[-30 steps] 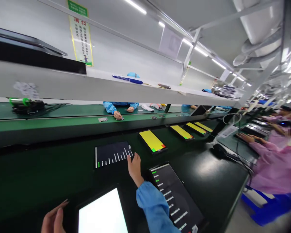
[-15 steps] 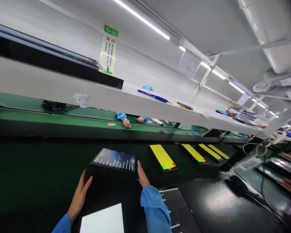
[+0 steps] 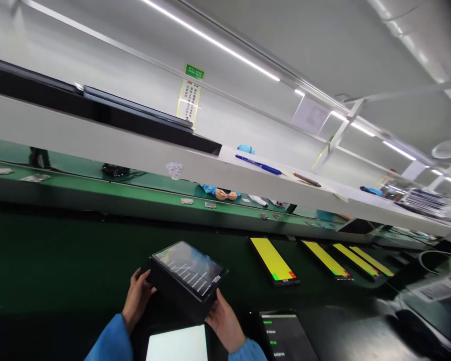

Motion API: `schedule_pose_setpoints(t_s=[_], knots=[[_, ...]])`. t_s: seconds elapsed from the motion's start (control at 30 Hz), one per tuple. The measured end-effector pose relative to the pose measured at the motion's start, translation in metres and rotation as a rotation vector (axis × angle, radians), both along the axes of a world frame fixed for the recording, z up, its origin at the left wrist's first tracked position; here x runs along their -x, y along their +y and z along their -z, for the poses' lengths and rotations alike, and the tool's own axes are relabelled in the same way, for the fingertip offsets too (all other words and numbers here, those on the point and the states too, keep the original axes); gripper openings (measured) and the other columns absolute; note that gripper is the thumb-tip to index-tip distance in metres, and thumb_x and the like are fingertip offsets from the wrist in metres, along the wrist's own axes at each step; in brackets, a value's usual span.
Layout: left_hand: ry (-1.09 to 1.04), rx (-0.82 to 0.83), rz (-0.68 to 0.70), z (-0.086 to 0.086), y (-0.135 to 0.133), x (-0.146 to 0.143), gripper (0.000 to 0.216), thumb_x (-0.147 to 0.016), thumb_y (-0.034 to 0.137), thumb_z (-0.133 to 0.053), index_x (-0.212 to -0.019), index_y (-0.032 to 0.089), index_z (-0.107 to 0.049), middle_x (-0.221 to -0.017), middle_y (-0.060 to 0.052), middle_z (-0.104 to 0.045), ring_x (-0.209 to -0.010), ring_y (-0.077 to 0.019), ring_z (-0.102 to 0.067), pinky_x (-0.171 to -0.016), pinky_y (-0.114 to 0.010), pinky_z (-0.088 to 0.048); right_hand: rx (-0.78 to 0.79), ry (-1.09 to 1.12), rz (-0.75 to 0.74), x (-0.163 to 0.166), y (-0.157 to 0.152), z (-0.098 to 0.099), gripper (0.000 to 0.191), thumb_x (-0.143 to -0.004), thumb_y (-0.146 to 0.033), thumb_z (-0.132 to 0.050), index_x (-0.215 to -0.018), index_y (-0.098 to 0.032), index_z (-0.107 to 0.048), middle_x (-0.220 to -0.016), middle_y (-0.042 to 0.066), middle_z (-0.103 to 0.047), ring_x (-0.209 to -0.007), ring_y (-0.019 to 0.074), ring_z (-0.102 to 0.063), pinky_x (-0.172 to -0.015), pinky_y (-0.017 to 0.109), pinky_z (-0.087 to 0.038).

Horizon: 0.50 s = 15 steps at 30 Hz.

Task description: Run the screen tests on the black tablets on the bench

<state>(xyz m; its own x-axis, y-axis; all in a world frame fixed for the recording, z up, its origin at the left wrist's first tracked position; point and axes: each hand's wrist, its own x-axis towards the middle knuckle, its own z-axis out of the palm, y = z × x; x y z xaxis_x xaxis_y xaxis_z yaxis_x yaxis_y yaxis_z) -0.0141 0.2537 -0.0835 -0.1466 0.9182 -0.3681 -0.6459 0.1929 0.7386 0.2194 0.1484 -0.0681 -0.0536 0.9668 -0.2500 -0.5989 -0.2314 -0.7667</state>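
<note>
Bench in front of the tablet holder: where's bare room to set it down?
Bare green mat left of the held tablet, below the conveyor. Crowded right: yellow-screen tablets in a row; white-screen tablet and dark tablet below the hands.

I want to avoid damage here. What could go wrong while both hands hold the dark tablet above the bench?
1. The black tablet with white bars on its screen is gripped only at its edges by the left hand and right hand; it might slip.
2. If dropped, it could strike the white-lit tablet lying directly below.
</note>
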Motion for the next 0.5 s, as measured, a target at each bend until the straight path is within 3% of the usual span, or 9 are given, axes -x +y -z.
schedule_pose_setpoints(t_s=[0.13, 0.27, 0.33, 0.4, 0.47, 0.5], knots=[[-0.069, -0.039, -0.04, 0.002, -0.004, -0.004, 0.029, -0.087, 0.016, -0.057, -0.115, 0.017, -0.048, -0.079, 0.003, -0.051, -0.059, -0.0089, -0.051, -0.054, -0.023, -0.048, -0.076, -0.042, 0.132, 0.003, -0.004, -0.001, 0.06, -0.081, -0.073, -0.052, -0.11, -0.022, -0.064, -0.114, 0.006, -0.062, -0.104, 0.0252, -0.059, -0.081, 0.037, -0.053], [-0.134, -0.16, 0.071, -0.01, -0.008, 0.003, 0.033, -0.078, 0.017, -0.061, -0.109, 0.021, -0.051, -0.082, 0.002, -0.059, -0.067, -0.0143, -0.06, -0.057, -0.026, -0.05, -0.14, -0.157, 0.173, -0.002, -0.01, -0.014, 0.068, -0.081, -0.081, -0.031, -0.108, -0.028, -0.064, -0.112, 0.005, -0.063, -0.098, 0.0287, -0.062, -0.088, 0.049, -0.05], [-0.147, -0.196, 0.161, -0.02, -0.014, 0.005, 0.042, -0.07, 0.021, -0.066, -0.109, 0.025, -0.053, -0.087, 0.001, -0.064, -0.069, -0.0168, -0.063, -0.057, -0.026, -0.05, -0.166, -0.26, 0.202, -0.013, -0.019, -0.024, 0.066, -0.077, -0.083, -0.035, -0.102, -0.032, -0.067, -0.101, 0.003, -0.067, -0.106, 0.0299, -0.059, -0.1, 0.052, -0.04], [-0.142, -0.206, 0.242, -0.027, -0.023, 0.004, 0.055, -0.064, 0.026, -0.071, -0.116, 0.028, -0.051, -0.096, 0.0, -0.067, -0.075, -0.0194, -0.065, -0.06, -0.027, -0.051, -0.194, -0.392, 0.262, -0.024, -0.031, -0.033, 0.057, -0.073, -0.081, -0.048, -0.099, -0.034, -0.068, -0.098, 0.001, -0.067, -0.122, 0.0276, -0.047, -0.113, 0.045, -0.024], [-0.121, -0.19, 0.287, -0.032, -0.034, -0.001, 0.064, -0.062, 0.03, -0.073, -0.122, 0.027, -0.049, -0.103, -0.003, -0.067, -0.084, -0.0226, -0.066, -0.068, -0.03, -0.052, -0.225, -0.51, 0.302, -0.029, -0.046, -0.038, 0.056, -0.075, -0.078, -0.05, -0.107, -0.034, -0.066, -0.106, 0.001, -0.065, -0.131, 0.0247, -0.036, -0.117, 0.042, -0.014], [-0.105, -0.172, 0.293, -0.032, -0.04, -0.004, 0.065, -0.061, 0.032, -0.073, -0.121, 0.025, -0.049, -0.103, -0.004, -0.068, -0.086, -0.0239, -0.066, -0.071, -0.031, -0.052, -0.242, -0.556, 0.308, -0.029, -0.055, -0.039, 0.06, -0.079, -0.078, -0.046, -0.115, -0.033, -0.063, -0.115, 0.002, -0.062, -0.131, 0.0251, -0.036, -0.116, 0.045, -0.015]])
